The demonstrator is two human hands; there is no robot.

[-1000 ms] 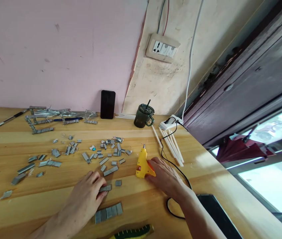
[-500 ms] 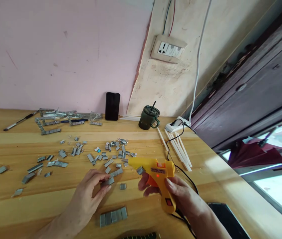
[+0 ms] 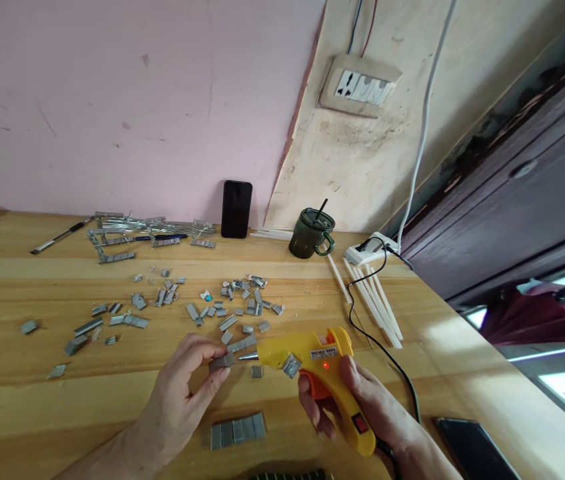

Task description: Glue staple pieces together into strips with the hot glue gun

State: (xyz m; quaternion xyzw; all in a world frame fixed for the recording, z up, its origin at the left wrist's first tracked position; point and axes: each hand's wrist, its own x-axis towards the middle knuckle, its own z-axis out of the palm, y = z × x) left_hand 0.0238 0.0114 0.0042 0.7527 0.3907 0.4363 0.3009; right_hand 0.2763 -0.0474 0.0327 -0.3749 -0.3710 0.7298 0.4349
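Observation:
My left hand pinches a small block of staples, grey and metallic, between thumb and fingers above the table. In my right hand is a yellow glue gun, its fingers by the orange trigger and a small red light lit. The gun's metal nozzle points left, close to the right end of the held block; I cannot tell whether they touch. Just behind the block lies another grey strip. A row of joined grey blocks lies nearer to me, and a single block sits below the nozzle.
Loose grey pieces are scattered over the wooden table. Metal frames and a pen lie at the back left. Along the back stand a phone and a mug. White glue sticks, a power strip and another phone are to the right.
The glue gun's nozzle has come down and nearer to the block in my left hand. My view has shifted slightly, so the table's things appear further right.

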